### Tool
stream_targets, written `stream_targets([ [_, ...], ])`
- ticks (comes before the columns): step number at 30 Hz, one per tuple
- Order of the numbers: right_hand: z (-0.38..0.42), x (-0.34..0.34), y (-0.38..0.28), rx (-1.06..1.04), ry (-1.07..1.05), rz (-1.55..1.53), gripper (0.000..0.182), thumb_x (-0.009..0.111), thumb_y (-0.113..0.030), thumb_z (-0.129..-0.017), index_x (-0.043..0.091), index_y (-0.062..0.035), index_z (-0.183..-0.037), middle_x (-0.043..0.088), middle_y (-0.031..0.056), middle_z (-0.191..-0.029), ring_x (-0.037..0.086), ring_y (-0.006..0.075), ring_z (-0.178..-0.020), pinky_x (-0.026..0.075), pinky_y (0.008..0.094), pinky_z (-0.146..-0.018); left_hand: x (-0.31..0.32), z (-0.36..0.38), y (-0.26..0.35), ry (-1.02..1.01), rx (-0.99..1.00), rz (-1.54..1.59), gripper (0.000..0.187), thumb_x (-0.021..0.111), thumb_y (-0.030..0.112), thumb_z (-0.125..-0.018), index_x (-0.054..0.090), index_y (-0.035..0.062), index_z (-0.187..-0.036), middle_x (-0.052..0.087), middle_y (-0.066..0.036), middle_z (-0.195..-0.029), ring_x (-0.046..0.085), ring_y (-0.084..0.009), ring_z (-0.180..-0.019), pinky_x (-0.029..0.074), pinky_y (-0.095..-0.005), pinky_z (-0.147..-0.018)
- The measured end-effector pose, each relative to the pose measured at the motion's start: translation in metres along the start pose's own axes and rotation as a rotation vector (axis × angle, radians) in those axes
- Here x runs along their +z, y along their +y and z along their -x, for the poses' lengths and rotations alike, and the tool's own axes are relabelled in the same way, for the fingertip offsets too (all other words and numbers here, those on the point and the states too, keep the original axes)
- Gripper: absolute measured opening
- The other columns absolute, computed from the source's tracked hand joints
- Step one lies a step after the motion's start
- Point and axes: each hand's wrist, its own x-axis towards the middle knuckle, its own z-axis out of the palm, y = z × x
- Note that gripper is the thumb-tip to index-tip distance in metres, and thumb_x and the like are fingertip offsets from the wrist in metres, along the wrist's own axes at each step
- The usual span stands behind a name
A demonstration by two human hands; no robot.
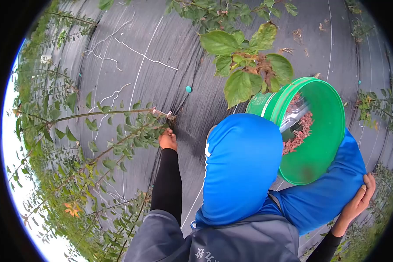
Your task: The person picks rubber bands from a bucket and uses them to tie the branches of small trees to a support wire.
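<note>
My left hand (168, 139) is closed, low against the leafy branches (137, 133) of a shrub. What its fingers hold is hidden. Just above it, a long branch (105, 113) ends in a pale, pinkish tip. My right hand (361, 195) lies flat with fingers stretched over my blue-trousered knee (325, 192), holding nothing. Between my legs, a green bucket (327, 122) tilts with its mouth toward me. Inside it are many small pinkish pieces (299, 140) of a kind I cannot make out, and a clear plastic container (294, 117).
Black ground cover (192, 126) with white lines spreads beneath me. A turquoise round peg (188, 89) sits in it ahead of my left hand. Broad green leaves (249, 61), some browned, hang above the bucket. Dense shrubs (52, 174) line the left side.
</note>
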Motion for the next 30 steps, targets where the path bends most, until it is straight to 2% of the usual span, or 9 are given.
stream_targets([
  [3,0.000,0.001,0.000,0.001,0.012,0.002,0.028,0.036,-0.005,-0.091,0.057,0.0034,-0.108,0.051,0.0159,-0.120,0.046,0.0266,-0.114,0.033,0.0369,-0.098,-0.001,0.008,-0.004,0.045,0.001,-0.220,0.012,0.044,0.012,-0.093,0.052,0.0063,-0.100,0.056,-0.001,-0.076,0.054,-0.0081,-0.063,0.043,-0.0213,-0.048],
  [6,0.001,0.000,0.000,-0.003,0.015,0.004,0.028,0.036,-0.005,-0.091,0.057,0.0033,-0.107,0.051,0.0161,-0.120,0.046,0.0268,-0.114,0.034,0.0367,-0.097,-0.013,0.017,-0.013,-0.135,-0.088,-0.263,0.026,0.045,0.017,-0.093,0.043,0.0137,-0.119,0.057,0.000,-0.081,0.054,-0.0077,-0.065,0.043,-0.0198,-0.051],
  [10,0.001,0.001,-0.001,-0.027,0.030,0.011,0.028,0.037,-0.005,-0.090,0.057,0.0038,-0.107,0.051,0.0164,-0.120,0.047,0.0273,-0.113,0.034,0.0366,-0.097,-0.007,0.047,-0.014,-0.253,-0.150,-0.118,0.038,0.048,0.008,-0.088,0.041,0.0132,-0.125,0.060,-0.003,-0.085,0.055,-0.0108,-0.065,0.043,-0.0238,-0.051],
  [15,0.000,0.001,-0.001,-0.034,0.024,-0.008,0.027,0.037,-0.005,-0.090,0.057,0.0038,-0.106,0.051,0.0163,-0.120,0.047,0.0276,-0.113,0.033,0.0368,-0.098,0.004,0.081,0.002,-0.420,-0.277,0.196,0.052,0.051,0.001,-0.071,0.046,0.0151,-0.120,0.062,-0.007,-0.089,0.058,-0.0185,-0.072,0.045,-0.0276,-0.055],
  [18,0.001,0.001,0.000,-0.041,0.029,-0.006,0.027,0.038,-0.004,-0.090,0.058,0.0034,-0.106,0.052,0.0160,-0.119,0.047,0.0276,-0.113,0.033,0.0367,-0.098,0.020,0.096,0.012,-0.522,-0.252,0.230,0.030,0.056,0.016,-0.077,0.056,0.0125,-0.106,0.063,-0.007,-0.089,0.058,-0.0191,-0.072,0.046,-0.0278,-0.055],
  [23,0.003,0.003,-0.001,-0.018,0.056,-0.054,0.026,0.038,-0.004,-0.089,0.058,0.0026,-0.105,0.052,0.0155,-0.118,0.047,0.0271,-0.113,0.034,0.0364,-0.097,0.056,0.075,0.030,-0.474,-0.251,0.142,0.030,0.050,0.041,-0.089,0.055,0.0131,-0.100,0.061,-0.003,-0.079,0.056,-0.0149,-0.065,0.044,-0.0254,-0.050],
  [27,0.005,0.004,0.000,-0.001,0.071,-0.081,0.026,0.038,-0.003,-0.088,0.058,0.0021,-0.104,0.052,0.0152,-0.119,0.047,0.0269,-0.113,0.034,0.0363,-0.097,0.088,0.052,0.039,-0.339,-0.052,-0.510,0.024,0.051,0.029,-0.089,0.054,0.0099,-0.104,0.061,-0.004,-0.077,0.056,-0.0155,-0.061,0.044,-0.0264,-0.052],
  [29,0.005,0.004,0.002,-0.006,0.074,-0.089,0.026,0.038,-0.003,-0.088,0.058,0.0020,-0.104,0.052,0.0152,-0.119,0.048,0.0270,-0.113,0.034,0.0364,-0.097,0.102,0.052,0.040,-0.184,0.611,-1.128,0.037,0.052,0.024,-0.086,0.049,0.0047,-0.117,0.064,-0.012,-0.083,0.062,-0.0205,-0.070,0.048,-0.0321,-0.061],
  [30,0.005,0.004,0.002,0.002,0.074,-0.079,0.026,0.038,-0.003,-0.088,0.058,0.0020,-0.104,0.052,0.0154,-0.119,0.048,0.0272,-0.112,0.034,0.0365,-0.097,0.109,0.059,0.042,-0.067,0.732,-1.365,0.048,0.053,0.021,-0.082,0.044,0.0019,-0.125,0.063,-0.021,-0.095,0.063,-0.0309,-0.087,0.048,-0.0380,-0.077],
])
